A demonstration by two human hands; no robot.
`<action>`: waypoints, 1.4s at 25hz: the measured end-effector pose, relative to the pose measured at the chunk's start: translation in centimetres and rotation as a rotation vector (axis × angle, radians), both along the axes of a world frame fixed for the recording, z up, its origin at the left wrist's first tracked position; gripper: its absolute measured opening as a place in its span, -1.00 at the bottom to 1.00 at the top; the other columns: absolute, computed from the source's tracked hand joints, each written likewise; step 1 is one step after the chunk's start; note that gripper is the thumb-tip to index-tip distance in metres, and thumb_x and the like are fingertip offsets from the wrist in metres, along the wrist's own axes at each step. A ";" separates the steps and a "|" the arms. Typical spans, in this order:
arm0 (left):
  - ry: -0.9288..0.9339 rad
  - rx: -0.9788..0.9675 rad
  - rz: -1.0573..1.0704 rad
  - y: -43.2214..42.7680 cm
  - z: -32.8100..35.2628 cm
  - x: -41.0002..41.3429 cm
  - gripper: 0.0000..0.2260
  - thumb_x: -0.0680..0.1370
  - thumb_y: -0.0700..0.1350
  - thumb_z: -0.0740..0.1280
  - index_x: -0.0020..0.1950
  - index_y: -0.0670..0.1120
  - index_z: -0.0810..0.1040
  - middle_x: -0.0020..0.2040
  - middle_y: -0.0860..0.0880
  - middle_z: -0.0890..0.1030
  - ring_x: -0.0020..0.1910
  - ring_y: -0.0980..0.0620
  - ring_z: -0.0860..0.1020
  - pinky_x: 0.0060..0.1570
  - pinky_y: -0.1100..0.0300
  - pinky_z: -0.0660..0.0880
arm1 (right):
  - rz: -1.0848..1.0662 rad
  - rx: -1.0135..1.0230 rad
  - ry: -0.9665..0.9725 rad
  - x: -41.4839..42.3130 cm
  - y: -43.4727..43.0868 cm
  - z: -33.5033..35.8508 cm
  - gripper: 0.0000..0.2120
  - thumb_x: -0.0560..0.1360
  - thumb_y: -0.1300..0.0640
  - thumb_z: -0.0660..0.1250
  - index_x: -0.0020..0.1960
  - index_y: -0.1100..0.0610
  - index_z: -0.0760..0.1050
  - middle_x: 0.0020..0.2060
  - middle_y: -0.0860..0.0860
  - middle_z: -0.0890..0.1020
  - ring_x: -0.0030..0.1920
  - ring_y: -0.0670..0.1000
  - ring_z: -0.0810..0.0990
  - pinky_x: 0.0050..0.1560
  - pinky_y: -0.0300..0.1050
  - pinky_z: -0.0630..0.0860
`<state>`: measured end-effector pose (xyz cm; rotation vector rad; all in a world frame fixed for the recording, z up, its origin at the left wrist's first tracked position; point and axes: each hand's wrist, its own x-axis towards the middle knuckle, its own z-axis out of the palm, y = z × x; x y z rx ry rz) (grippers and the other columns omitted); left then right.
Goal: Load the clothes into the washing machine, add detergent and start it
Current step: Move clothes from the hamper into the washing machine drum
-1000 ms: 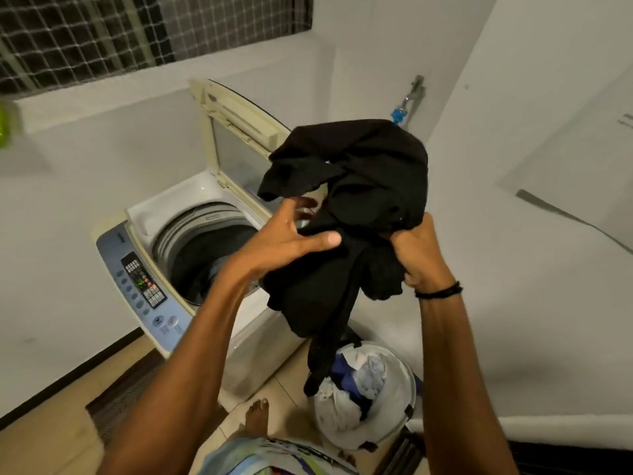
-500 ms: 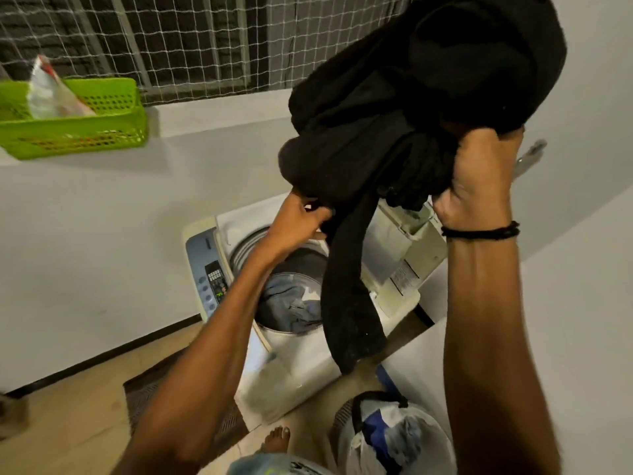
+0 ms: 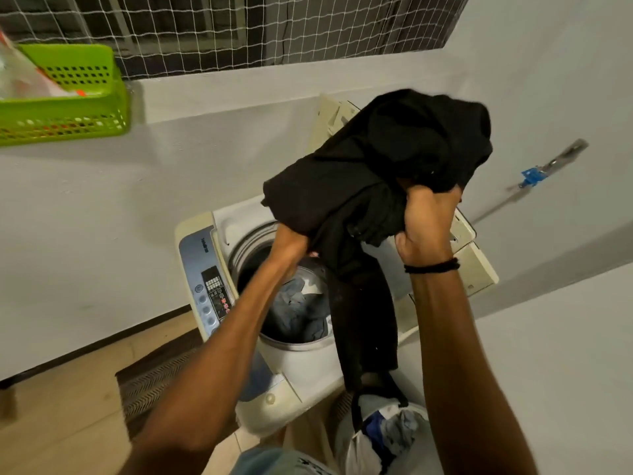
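White-walled laundry corner under a netted window point(image 3: 239, 29), viewed from above. Right hand point(image 3: 428, 228), black band point(image 3: 432, 267) at the wrist, clenched on a bunched black garment point(image 3: 376, 159) held over the open top-loading washing machine point(image 3: 301, 371). Left hand point(image 3: 291, 245) against the garment's lower fold, fingers hidden beneath the cloth; grip not determinable. One long end of the garment hanging past the drum's right rim, tip near the laundry bag point(image 3: 387, 437) of mixed clothes on the floor. Grey-blue clothes point(image 3: 298, 313) already in the drum. Lid point(image 3: 476, 265) folded open to the right of the drum; control panel point(image 3: 212, 293) along the left edge. Green basket point(image 3: 68, 108) on the ledge, upper left; tap point(image 3: 531, 174) with blue tag on the right wall; striped mat point(image 3: 154, 382) beside the machine.
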<state>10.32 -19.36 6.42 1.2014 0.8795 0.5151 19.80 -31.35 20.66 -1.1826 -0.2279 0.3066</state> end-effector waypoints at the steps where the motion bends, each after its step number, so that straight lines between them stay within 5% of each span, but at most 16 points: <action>1: -0.017 -0.071 0.073 1.9 -0.5 -0.2 -0.76 0.58 -0.22 0.23 0.22 -0.11 0.54 0.07 -0.10 0.67 -0.07 -0.03 0.67 -0.08 0.01 0.64 | -0.030 -0.141 -0.088 0.7 -0.1 -1.6 -0.61 0.43 0.48 0.25 0.20 0.20 0.48 0.07 0.12 0.63 0.09 0.11 0.63 0.19 0.13 0.58; 3: -0.003 -0.116 0.133 5.1 -1.0 -0.5 -0.76 0.61 -0.14 0.19 0.21 -0.10 0.56 0.12 -0.12 0.65 0.00 -0.06 0.63 0.03 0.00 0.60 | -0.001 -0.355 -0.350 1.2 -0.3 -5.0 -0.68 0.43 0.40 0.26 0.16 0.22 0.49 0.01 0.05 0.62 0.06 0.07 0.61 0.18 0.11 0.57; 6: 0.065 -0.128 0.031 7.4 -2.4 -0.9 -0.87 0.62 -0.13 0.24 -0.02 -0.11 0.56 -0.12 -0.15 0.60 -0.18 -0.05 0.56 -0.12 0.07 0.55 | 0.130 -0.604 -0.564 1.4 0.7 -11.2 -0.69 0.44 0.26 0.26 0.17 0.22 0.52 0.02 0.03 0.62 0.05 0.03 0.59 0.18 0.01 0.55; 12: 0.377 -0.152 -0.138 6.3 -10.2 -1.6 -0.79 0.63 -0.21 0.25 -0.22 -0.11 0.43 -0.20 -0.17 0.49 -0.25 -0.06 0.55 -0.25 0.14 0.65 | 0.441 -1.031 -0.306 0.8 3.4 -22.4 -0.36 0.37 0.21 0.31 0.45 0.14 0.31 0.29 0.23 0.50 0.29 0.22 0.48 0.34 0.00 0.42; 15: 0.609 -0.044 -0.214 4.8 -13.0 -3.1 -0.85 0.58 -0.10 0.33 -0.15 -0.12 0.53 -0.17 -0.17 0.55 -0.16 -0.12 0.60 -0.05 -0.01 0.64 | 0.693 -1.216 -0.248 0.4 2.2 -24.9 -0.25 0.42 0.17 0.42 0.53 0.16 0.18 0.40 0.19 0.43 0.39 0.20 0.41 0.38 0.00 0.36; 20: 0.608 -0.002 -0.201 -0.4 -13.0 -3.7 -0.85 0.54 -0.04 0.38 -0.11 -0.11 0.54 -0.22 -0.14 0.57 -0.24 -0.07 0.59 -0.07 -0.08 0.63 | 0.677 -1.139 -0.151 0.5 -3.4 -25.6 -0.77 0.50 0.31 0.27 0.11 0.38 0.55 -0.02 0.27 0.65 -0.01 0.23 0.62 0.05 0.04 0.56; 23: 0.506 -0.033 -0.244 -5.9 -12.5 -2.2 -0.83 0.52 -0.07 0.39 -0.06 -0.18 0.59 -0.25 -0.09 0.62 -0.28 -0.04 0.61 -0.10 -0.09 0.63 | 0.597 -0.997 0.194 0.6 -9.2 -25.3 -0.90 0.53 0.24 0.31 -0.02 0.21 0.60 -0.19 0.12 0.65 -0.19 0.05 0.61 -0.16 -0.14 0.56; 26: 0.463 -0.008 -0.454 -13.0 -11.5 0.2 -0.89 0.53 -0.13 0.39 -0.06 -0.17 0.63 -0.24 -0.02 0.64 -0.29 0.05 0.61 -0.18 0.10 0.61 | 0.491 -0.926 0.435 1.5 -16.6 -26.3 -0.93 0.53 0.25 0.34 -0.11 0.18 0.59 -0.30 0.08 0.64 -0.30 0.00 0.60 -0.24 -0.20 0.54; 31: 0.563 0.054 -0.742 -23.9 -13.3 3.2 -0.94 0.51 -0.17 0.38 -0.09 -0.12 0.65 -0.22 -0.06 0.65 -0.28 0.01 0.61 -0.15 0.16 0.57 | 0.146 -0.915 0.551 2.6 -29.3 -30.1 -0.89 0.55 0.30 0.27 -0.03 0.22 0.58 -0.25 0.13 0.63 -0.33 0.00 0.59 -0.46 -0.30 0.51; 35: 0.758 0.132 -0.927 -30.6 -19.8 4.9 -0.95 0.51 -0.12 0.41 -0.07 -0.08 0.61 -0.03 -0.10 0.66 -0.05 -0.09 0.64 0.04 0.06 0.59 | 0.072 -0.929 0.706 3.1 -37.9 -37.6 -0.89 0.50 0.26 0.30 -0.06 0.15 0.59 -0.24 0.10 0.63 -0.30 0.03 0.61 -0.26 -0.09 0.64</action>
